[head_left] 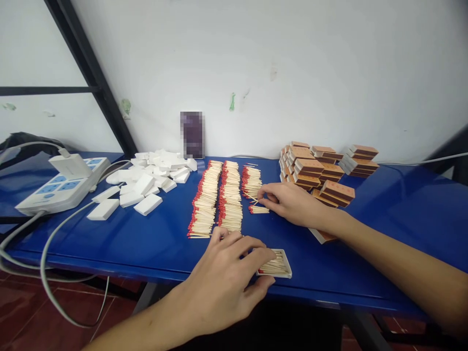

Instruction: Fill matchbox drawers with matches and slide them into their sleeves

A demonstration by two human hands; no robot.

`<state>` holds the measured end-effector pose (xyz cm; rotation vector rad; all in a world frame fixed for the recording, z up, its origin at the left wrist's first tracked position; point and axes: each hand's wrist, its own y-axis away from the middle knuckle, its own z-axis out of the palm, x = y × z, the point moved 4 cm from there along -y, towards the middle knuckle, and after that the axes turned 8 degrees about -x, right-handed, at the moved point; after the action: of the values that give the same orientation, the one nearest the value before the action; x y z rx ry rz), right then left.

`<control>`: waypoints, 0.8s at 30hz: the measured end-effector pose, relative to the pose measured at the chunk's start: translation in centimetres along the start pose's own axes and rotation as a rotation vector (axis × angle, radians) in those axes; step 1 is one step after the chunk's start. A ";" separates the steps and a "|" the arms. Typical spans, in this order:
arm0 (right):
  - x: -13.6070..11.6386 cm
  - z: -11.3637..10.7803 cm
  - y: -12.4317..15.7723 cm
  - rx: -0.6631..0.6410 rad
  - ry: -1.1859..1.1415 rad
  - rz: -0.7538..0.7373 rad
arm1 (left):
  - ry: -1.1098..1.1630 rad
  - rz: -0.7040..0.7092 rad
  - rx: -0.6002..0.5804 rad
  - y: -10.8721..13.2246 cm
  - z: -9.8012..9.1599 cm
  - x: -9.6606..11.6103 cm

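Observation:
My left hand (pixel 228 273) rests on the blue table (pixel 109 239) near its front edge, its fingers curled round a small white tray (pixel 281 267) filled with red-tipped matches. My right hand (pixel 292 202) lies further back with its fingers pinched on a small bunch of matches (pixel 259 209). Just left of that hand are three long rows of red-tipped matches (pixel 223 197). Part of a matchbox (pixel 321 236) shows under my right wrist.
A pile of white inner trays (pixel 146 180) lies at the back left. Stacked brown matchbox sleeves (pixel 321 168) stand at the back right. A white power strip (pixel 60 183) with grey cables sits at the far left. A blurred dark object (pixel 192 134) leans against the wall.

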<state>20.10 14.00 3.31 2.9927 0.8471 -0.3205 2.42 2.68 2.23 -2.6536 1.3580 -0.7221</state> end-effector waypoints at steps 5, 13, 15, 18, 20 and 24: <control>-0.4 0.2 0.0 -0.022 -0.024 -0.039 | -0.002 0.006 0.007 0.0 0.0 -0.1; -0.4 0.5 0.0 -0.068 -0.026 -0.030 | 0.002 0.004 0.008 0.1 -0.1 0.0; -0.3 0.5 0.0 -0.071 -0.013 -0.023 | 0.002 0.009 0.014 0.1 -0.1 0.0; -0.1 0.6 0.0 -0.068 0.045 -0.012 | 0.000 0.015 0.016 0.1 -0.1 0.0; -0.1 0.6 0.1 -0.069 0.088 -0.002 | 0.000 0.017 0.017 0.1 -0.2 0.0; -0.1 0.4 0.3 -0.104 0.086 0.014 | 0.001 0.011 0.011 0.1 -0.2 0.0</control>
<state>20.06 13.65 2.96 2.9329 0.8215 -0.1429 2.26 2.66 2.41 -2.6352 1.3639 -0.7285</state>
